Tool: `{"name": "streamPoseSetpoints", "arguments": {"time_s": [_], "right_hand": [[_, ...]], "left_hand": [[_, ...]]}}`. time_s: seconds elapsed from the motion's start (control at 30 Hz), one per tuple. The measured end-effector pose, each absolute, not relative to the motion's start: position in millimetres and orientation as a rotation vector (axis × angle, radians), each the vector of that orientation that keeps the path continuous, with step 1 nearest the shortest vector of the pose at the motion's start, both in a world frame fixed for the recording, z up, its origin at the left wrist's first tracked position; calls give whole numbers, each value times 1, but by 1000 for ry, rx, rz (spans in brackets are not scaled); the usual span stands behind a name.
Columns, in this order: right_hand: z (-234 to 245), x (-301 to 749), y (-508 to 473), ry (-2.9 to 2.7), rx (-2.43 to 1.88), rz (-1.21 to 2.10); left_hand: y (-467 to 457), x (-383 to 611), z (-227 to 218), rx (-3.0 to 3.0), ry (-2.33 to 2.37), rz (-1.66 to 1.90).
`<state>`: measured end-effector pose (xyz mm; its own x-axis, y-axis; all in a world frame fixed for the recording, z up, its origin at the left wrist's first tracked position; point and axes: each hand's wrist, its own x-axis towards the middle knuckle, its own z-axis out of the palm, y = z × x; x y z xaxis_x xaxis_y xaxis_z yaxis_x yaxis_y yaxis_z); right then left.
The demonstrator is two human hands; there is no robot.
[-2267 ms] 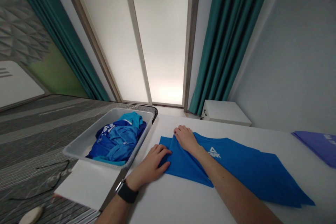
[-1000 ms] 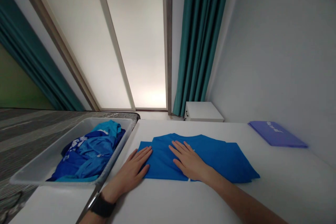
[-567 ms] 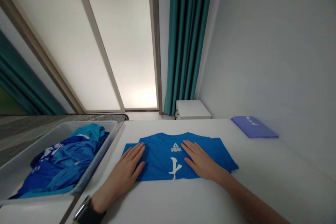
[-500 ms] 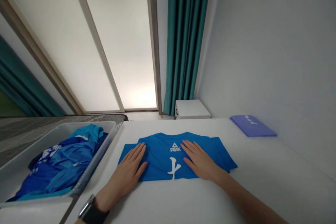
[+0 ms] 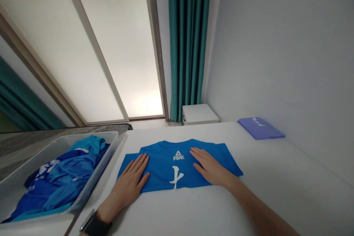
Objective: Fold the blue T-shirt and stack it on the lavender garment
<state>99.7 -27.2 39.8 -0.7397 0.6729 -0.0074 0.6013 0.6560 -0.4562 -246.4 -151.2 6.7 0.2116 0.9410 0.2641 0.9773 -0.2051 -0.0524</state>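
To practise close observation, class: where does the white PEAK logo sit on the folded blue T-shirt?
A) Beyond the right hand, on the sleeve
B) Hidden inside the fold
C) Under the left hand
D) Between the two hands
D. The white PEAK logo shows on the blue T-shirt between the left hand and the right hand, both lying flat on the cloth.

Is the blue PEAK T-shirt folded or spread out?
Folded: the blue PEAK T-shirt forms a compact rectangle on the white tabletop, under the left hand and right hand.
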Motion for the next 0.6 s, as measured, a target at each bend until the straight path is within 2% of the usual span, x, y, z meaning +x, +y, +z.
{"name": "streamPoseSetpoints", "arguments": {"time_s": [0.17,0.4,0.6], "right_hand": [[36,112,-17,-2633,-1148,636],[40,98,-32,-2706,-1052,530],[37,80,-50,-2779,-986,514]], "left_hand": [[-152,-248,9,-2238,-1827,-256],[-159,-218,25,-2166,-1780,-330],[-158,-204,17,-2222,-1806,-313]]}}
